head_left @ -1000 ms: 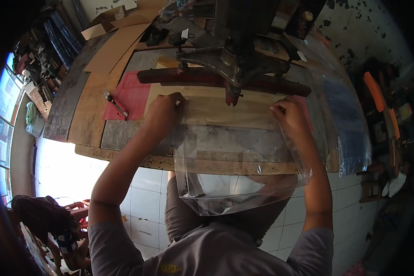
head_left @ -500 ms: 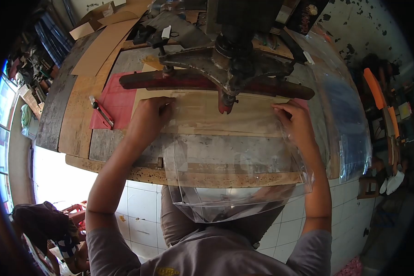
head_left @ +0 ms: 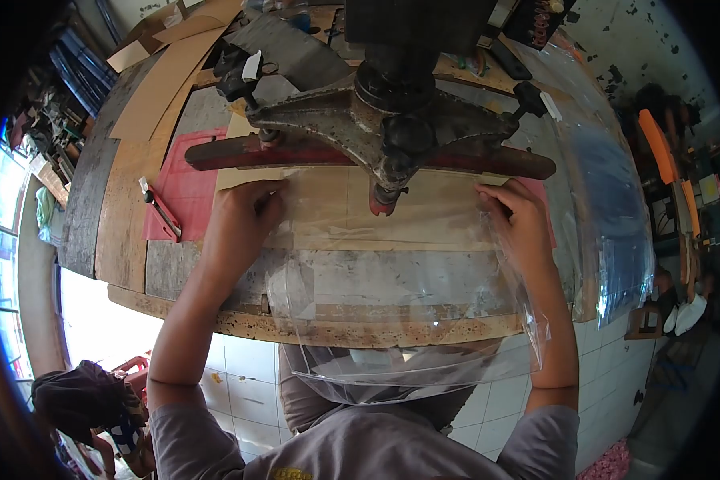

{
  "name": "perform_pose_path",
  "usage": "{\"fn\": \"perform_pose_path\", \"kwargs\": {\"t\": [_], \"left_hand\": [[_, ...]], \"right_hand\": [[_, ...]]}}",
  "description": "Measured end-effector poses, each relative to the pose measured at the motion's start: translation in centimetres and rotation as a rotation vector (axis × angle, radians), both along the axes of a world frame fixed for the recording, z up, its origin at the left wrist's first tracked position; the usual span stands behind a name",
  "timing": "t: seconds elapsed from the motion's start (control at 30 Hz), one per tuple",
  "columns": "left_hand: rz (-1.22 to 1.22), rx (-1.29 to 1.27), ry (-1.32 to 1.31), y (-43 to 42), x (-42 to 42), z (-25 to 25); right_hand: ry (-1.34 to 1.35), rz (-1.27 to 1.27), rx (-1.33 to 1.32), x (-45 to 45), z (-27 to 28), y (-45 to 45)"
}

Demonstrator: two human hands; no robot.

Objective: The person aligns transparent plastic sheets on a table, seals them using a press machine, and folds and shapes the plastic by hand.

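Note:
A clear plastic sheet [head_left: 400, 320] hangs from the work surface over the table's front edge toward my lap. My left hand [head_left: 248, 210] pinches its far left corner, and my right hand [head_left: 514, 210] pinches the far right corner. Under the sheet's far part lies tan paper [head_left: 424, 228] on the grey board [head_left: 240, 268]. Just beyond both hands is the long red bar [head_left: 320, 154] of a dark metal press [head_left: 328, 108]. Whether the sheet's far edge reaches under the bar cannot be made out.
A red cutter knife [head_left: 162, 212] rests on red sheet material [head_left: 176, 180] at the left. Stacked clear plastic [head_left: 616, 232] drapes over the table's right side. Brown cardboard [head_left: 160, 88] lies at the back left. Another person [head_left: 88, 408] is low at the bottom left.
My view has shifted, so the press appears larger and lower. Both hands keep their pinch on the plastic sheet, whose loose near part has moved slightly.

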State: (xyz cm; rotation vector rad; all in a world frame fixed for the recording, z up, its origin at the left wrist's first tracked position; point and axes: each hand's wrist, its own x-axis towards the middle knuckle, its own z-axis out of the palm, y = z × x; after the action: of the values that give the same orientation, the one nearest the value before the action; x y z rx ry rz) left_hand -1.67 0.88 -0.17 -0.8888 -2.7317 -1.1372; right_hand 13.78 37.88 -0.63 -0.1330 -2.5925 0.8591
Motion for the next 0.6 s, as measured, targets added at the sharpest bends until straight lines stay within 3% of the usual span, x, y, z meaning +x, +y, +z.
{"fn": "perform_pose_path", "kwargs": {"t": [0.37, 0.5, 0.53, 0.6], "left_hand": [[0.026, -0.001, -0.036, 0.3, 0.15, 0.17], [0.023, 0.021, 0.084, 0.25, 0.04, -0.01], [0.079, 0.024, -0.059, 0.29, 0.42, 0.41], [0.046, 0.03, -0.017, 0.01, 0.06, 0.04]], "right_hand": [[-0.045, -0.047, 0.081, 0.14, 0.44, -0.18], [-0.021, -0.028, 0.131, 0.04, 0.13, 0.07], [-0.025, -0.027, 0.126, -0.09, 0.11, -0.2], [-0.036, -0.039, 0.131, -0.08, 0.38, -0.53]]}}
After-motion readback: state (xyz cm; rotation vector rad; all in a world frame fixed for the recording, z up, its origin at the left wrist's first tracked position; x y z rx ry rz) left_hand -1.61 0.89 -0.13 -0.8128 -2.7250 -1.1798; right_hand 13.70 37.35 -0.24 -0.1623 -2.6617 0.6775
